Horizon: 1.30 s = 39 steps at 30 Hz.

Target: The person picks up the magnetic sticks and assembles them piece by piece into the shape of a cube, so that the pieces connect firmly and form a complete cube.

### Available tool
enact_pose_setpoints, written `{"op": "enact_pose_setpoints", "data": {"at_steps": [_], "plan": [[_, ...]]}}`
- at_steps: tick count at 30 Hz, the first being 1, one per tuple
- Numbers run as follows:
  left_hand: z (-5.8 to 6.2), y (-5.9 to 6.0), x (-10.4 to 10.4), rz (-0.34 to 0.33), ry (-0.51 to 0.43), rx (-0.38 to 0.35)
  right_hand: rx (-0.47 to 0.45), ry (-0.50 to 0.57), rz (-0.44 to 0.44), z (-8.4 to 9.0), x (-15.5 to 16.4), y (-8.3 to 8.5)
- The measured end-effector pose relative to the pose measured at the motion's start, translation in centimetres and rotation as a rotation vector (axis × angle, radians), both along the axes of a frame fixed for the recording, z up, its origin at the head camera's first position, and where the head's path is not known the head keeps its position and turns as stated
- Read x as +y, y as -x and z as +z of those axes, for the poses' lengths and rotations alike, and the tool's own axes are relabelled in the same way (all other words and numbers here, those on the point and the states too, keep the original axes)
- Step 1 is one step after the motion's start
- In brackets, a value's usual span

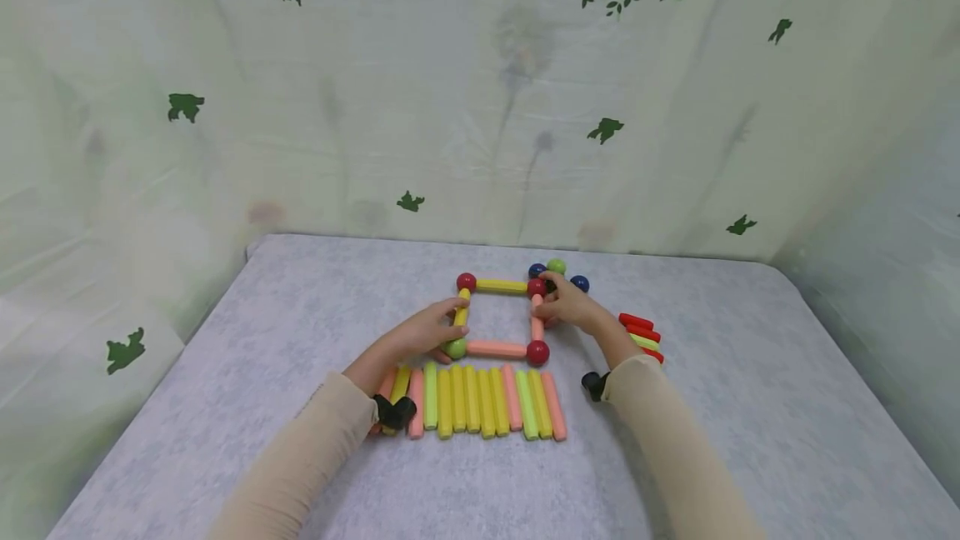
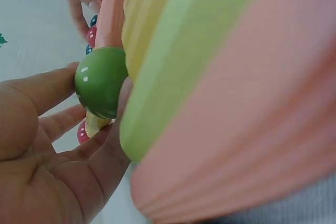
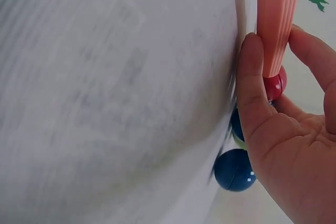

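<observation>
A flat square of sticks and balls lies on the grey table [image 1: 225, 373]. My left hand [image 1: 448, 325] pinches the green ball [image 1: 454, 347] [image 2: 101, 81] at the square's near left corner, beside the yellow stick [image 1: 462, 311]. My right hand [image 1: 546, 300] pinches the far end of the pink stick [image 1: 537, 327] [image 3: 275, 24] between thumb and finger, just below the red ball [image 1: 536, 287] [image 3: 273, 85] at the far right corner. Another red ball [image 1: 537, 352] joins the near pink stick [image 1: 495, 349].
A row of several yellow, green and pink sticks [image 1: 480, 398] [image 2: 236, 103] lies just in front of the square. Loose blue and green balls [image 1: 556, 266] [image 3: 234, 170] sit behind the right hand. A small pile of red and yellow sticks [image 1: 641, 333] lies to the right.
</observation>
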<state>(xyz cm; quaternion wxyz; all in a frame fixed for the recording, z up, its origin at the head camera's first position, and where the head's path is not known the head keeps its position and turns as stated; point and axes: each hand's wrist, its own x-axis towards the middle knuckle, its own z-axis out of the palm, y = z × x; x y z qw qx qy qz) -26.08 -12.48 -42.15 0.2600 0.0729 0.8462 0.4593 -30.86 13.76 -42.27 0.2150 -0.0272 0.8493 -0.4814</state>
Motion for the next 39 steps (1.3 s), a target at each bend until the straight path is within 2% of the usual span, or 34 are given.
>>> {"op": "enact_pose_setpoints", "data": {"at_steps": [3,6,8,12,15,20,23,26,30,34,39], "plan": [[0.1,-0.1,0.1,-0.008,0.019,0.01,0.012,-0.027,0.011,0.2,0.6,-0.2],[0.8,-0.5,-0.3,-0.013,0.073,0.053,0.051,-0.075,0.022,0.8,1.6,-0.8],[1.6,-0.9,-1.1,-0.018,0.101,0.115,0.1,-0.093,0.036,1.4,2.7,-1.6],[2.7,-2.3,-3.5,-0.031,0.158,0.299,0.229,-0.115,0.073,2.4,5.4,-4.0],[3.0,-4.1,-5.4,0.0,0.206,0.367,0.302,-0.173,0.097,2.7,7.5,-6.4],[2.2,-7.2,-7.9,0.058,0.267,0.335,0.357,-0.27,0.141,1.9,10.2,-10.0],[1.3,-8.9,-9.0,0.041,0.291,0.289,0.392,-0.314,0.179,1.2,11.1,-11.4],[0.6,-10.0,-9.6,0.022,0.279,0.247,0.423,-0.358,0.205,0.8,11.4,-12.2],[0.2,-10.5,-9.7,0.019,0.252,0.226,0.403,-0.465,0.222,0.4,11.2,-12.4],[0.1,-10.7,-9.4,0.046,0.309,0.239,0.37,-0.548,0.251,0.2,10.8,-12.4],[1.2,-10.8,-9.3,0.097,0.374,0.301,0.375,-0.476,0.222,0.8,10.2,-12.3]]}}
